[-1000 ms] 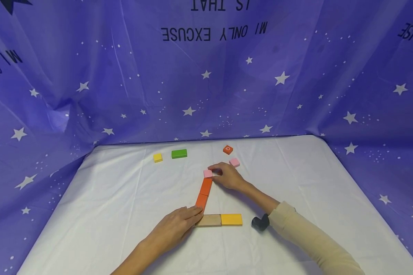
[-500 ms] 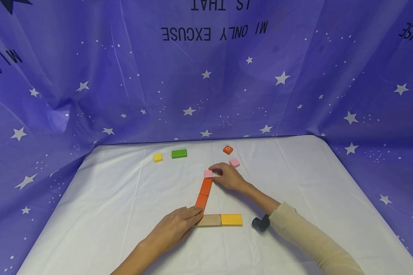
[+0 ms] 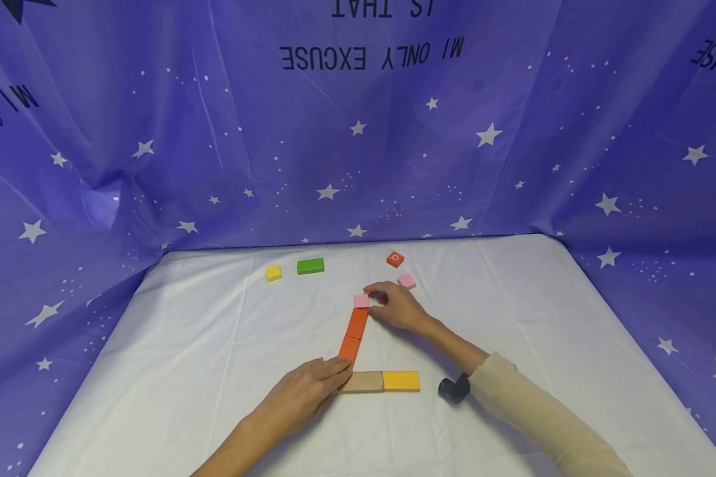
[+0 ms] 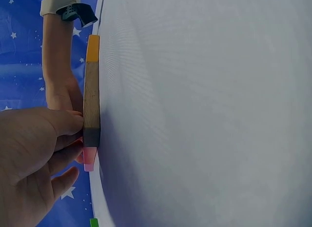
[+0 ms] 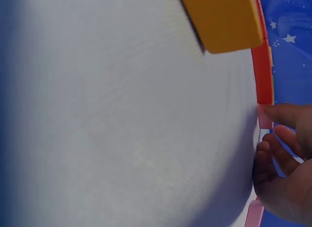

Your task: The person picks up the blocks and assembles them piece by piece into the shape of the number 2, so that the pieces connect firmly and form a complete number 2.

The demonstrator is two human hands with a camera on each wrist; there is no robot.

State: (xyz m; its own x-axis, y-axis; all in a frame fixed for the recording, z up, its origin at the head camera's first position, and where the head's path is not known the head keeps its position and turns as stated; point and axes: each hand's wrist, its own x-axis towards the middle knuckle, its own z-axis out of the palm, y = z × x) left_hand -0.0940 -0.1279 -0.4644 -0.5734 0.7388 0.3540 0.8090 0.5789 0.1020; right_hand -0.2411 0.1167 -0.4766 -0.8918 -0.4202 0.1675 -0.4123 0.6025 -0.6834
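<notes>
Two orange rectangular blocks lie end to end in a slanting line, the far one and the near one. A small pink block sits at the line's far end, and my right hand pinches its right side with thumb and index finger. At the near end, fairly straight fingers of my left hand rest on the near orange block and a plain wooden block, covering their meeting corner. In the left wrist view, the thumb touches the wooden block. A yellow block adjoins the wooden one.
Behind my right hand lie another pink block and an orange block with a white mark. Farther left are a green block and a small yellow block. A starry purple curtain stands behind the white-covered table.
The pink block at the line's end has shifted very slightly right, and my right index fingertip has edged right too. My left hand and the other blocks stay in place.
</notes>
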